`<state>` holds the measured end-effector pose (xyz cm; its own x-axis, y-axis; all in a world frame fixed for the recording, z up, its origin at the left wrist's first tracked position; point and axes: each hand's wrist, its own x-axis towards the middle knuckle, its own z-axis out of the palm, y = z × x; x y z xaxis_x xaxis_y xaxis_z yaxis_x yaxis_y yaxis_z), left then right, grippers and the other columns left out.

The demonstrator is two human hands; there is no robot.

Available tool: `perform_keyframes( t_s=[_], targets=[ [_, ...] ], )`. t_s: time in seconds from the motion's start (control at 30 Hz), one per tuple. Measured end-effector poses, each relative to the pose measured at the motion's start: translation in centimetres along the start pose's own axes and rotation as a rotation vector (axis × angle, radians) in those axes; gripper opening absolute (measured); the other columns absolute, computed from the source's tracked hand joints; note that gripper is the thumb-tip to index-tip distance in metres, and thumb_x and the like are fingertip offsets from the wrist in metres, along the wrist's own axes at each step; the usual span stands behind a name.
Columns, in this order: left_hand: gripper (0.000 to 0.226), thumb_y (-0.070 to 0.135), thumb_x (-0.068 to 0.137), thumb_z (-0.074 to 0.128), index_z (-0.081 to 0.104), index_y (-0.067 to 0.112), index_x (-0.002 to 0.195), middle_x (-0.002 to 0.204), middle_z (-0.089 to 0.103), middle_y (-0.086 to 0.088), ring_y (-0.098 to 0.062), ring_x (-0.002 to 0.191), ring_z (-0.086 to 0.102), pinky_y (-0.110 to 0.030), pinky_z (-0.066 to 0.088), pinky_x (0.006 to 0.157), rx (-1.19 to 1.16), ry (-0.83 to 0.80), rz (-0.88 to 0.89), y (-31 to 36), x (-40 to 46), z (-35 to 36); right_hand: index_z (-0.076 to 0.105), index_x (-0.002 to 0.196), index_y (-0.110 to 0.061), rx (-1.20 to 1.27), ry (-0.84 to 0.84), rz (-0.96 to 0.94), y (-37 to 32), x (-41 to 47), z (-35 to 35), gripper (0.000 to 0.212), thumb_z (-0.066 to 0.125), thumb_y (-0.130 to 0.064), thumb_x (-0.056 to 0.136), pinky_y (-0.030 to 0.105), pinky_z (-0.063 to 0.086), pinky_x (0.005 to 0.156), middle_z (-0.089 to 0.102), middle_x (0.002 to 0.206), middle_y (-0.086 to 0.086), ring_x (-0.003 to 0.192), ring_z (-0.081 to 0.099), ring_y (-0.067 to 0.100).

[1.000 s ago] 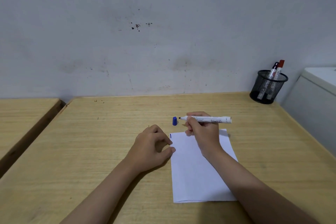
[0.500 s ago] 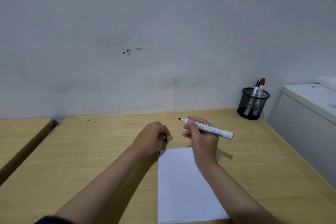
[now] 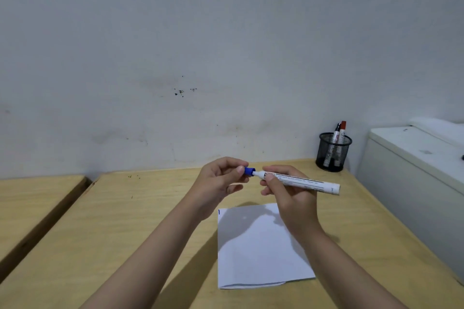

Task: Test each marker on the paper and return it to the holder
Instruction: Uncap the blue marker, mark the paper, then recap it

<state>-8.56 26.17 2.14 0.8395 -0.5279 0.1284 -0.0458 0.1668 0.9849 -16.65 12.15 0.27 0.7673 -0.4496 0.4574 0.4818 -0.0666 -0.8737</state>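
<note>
Blue cap (image 3: 249, 171) is pinched in the left hand (image 3: 219, 183) at the tip of the white marker (image 3: 298, 180), which is clasped by the right hand (image 3: 288, 194) above the paper (image 3: 258, 253).

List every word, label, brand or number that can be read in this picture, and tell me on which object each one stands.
No text here can be read.
White marker in the right hand: dark printed lines along the barrel, too blurred to read.
Two markers in the mesh holder: print on the barrels, too small to read.
Paper: only a short blue stroke at its top left corner, no writing.
</note>
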Motion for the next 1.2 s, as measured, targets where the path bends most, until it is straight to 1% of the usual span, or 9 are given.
perform_keyframes(
  t_s=[0.2, 0.5, 0.57, 0.67, 0.77, 0.87, 0.97, 1.03, 1.2],
  targets=[
    [0.010, 0.006, 0.086, 0.061, 0.067, 0.002, 0.093, 0.078, 0.069, -0.004, -0.015, 0.072, 0.063, -0.031, 0.051, 0.078, 0.054, -0.040, 0.075, 1.3, -2.1, 1.1, 0.072, 0.081, -0.020, -0.038, -0.068, -0.031, -2.2, -1.1, -0.5, 0.010, 0.065, -0.016, 0.076, 0.037, 0.056, 0.065, 0.072, 0.077, 0.004, 0.065, 0.066, 0.020],
    [0.007, 0.003, 0.082, 0.064, 0.070, 0.004, 0.079, 0.073, 0.072, -0.002, -0.016, 0.070, 0.064, -0.022, 0.054, 0.069, 0.179, -0.025, 0.302, 4.3, -4.8, 1.8, 0.072, 0.085, -0.021, 0.003, -0.189, -0.134, -4.7, -2.0, -0.6, 0.011, 0.066, -0.014, 0.079, 0.020, 0.053, 0.065, 0.070, 0.076, -0.001, 0.064, 0.065, 0.017],
    [0.008, 0.000, 0.084, 0.063, 0.070, 0.002, 0.080, 0.073, 0.071, -0.005, -0.014, 0.069, 0.063, -0.020, 0.052, 0.068, 0.233, 0.011, 0.325, 4.7, -4.9, 2.0, 0.071, 0.091, -0.017, 0.038, -0.186, -0.072, -4.7, -1.8, -0.5, 0.013, 0.072, -0.018, 0.078, 0.022, 0.054, 0.066, 0.071, 0.076, 0.001, 0.064, 0.063, 0.017],
    [0.007, 0.002, 0.083, 0.064, 0.070, 0.004, 0.081, 0.070, 0.069, -0.005, -0.011, 0.066, 0.062, -0.017, 0.051, 0.066, 0.287, 0.124, 0.347, 5.4, -4.1, 2.3, 0.069, 0.101, -0.008, 0.177, -0.184, 0.215, -4.4, -1.1, 0.1, 0.041, 0.072, -0.032, 0.067, 0.026, 0.056, 0.065, 0.069, 0.072, 0.005, 0.061, 0.060, 0.014],
    [0.007, 0.006, 0.082, 0.066, 0.071, 0.009, 0.078, 0.067, 0.068, -0.009, -0.015, 0.064, 0.058, -0.023, 0.046, 0.062, 0.365, 0.240, 0.346, 5.9, -2.9, 2.3, 0.069, 0.083, 0.003, 0.050, -0.262, 0.396, -4.4, -0.6, -0.5, 0.037, 0.075, -0.031, 0.070, 0.028, 0.055, 0.058, 0.066, 0.064, 0.008, 0.051, 0.058, 0.013],
    [0.006, 0.008, 0.081, 0.066, 0.071, 0.011, 0.077, 0.063, 0.064, -0.006, -0.009, 0.053, 0.049, -0.014, 0.037, 0.049, 0.475, 0.259, 0.339, 6.2, -2.0, 2.4, 0.070, 0.075, -0.009, -0.174, -0.175, 0.122, -5.2, 0.1, -1.9, 0.006, 0.077, -0.010, 0.074, 0.021, 0.052, 0.055, 0.066, 0.061, -0.003, 0.051, 0.058, 0.009],
    [0.005, 0.009, 0.080, 0.068, 0.071, 0.012, 0.080, 0.062, 0.064, -0.001, -0.006, 0.045, 0.045, -0.011, 0.034, 0.044, 0.531, 0.208, 0.345, 6.4, -0.9, 3.3, 0.069, 0.088, -0.023, -0.505, -0.089, -0.180, -5.7, 2.0, -3.3, 0.022, 0.080, -0.016, 0.070, 0.013, 0.049, 0.063, 0.066, 0.084, -0.012, 0.075, 0.062, 0.005],
    [0.005, 0.011, 0.079, 0.068, 0.070, 0.015, 0.081, 0.063, 0.066, -0.002, -0.008, 0.047, 0.047, -0.013, 0.036, 0.046, 0.530, 0.174, 0.343, 6.3, 0.2, 4.2, 0.068, 0.094, -0.027, -0.574, -0.127, -0.201, -5.5, 3.1, -4.0, 0.028, 0.080, -0.018, 0.070, 0.014, 0.051, 0.068, 0.065, 0.090, -0.014, 0.081, 0.063, 0.005],
    [0.006, 0.017, 0.079, 0.071, 0.070, 0.014, 0.084, 0.070, 0.069, -0.011, -0.014, 0.058, 0.059, -0.022, 0.046, 0.056, 0.468, 0.127, 0.344, 5.3, 3.6, 6.9, 0.066, 0.103, -0.026, -0.456, -0.173, -0.163, -4.0, 5.1, -6.1, 0.036, 0.073, -0.004, 0.074, 0.019, 0.055, 0.057, 0.064, 0.074, -0.004, 0.069, 0.062, 0.006]
  ],
)
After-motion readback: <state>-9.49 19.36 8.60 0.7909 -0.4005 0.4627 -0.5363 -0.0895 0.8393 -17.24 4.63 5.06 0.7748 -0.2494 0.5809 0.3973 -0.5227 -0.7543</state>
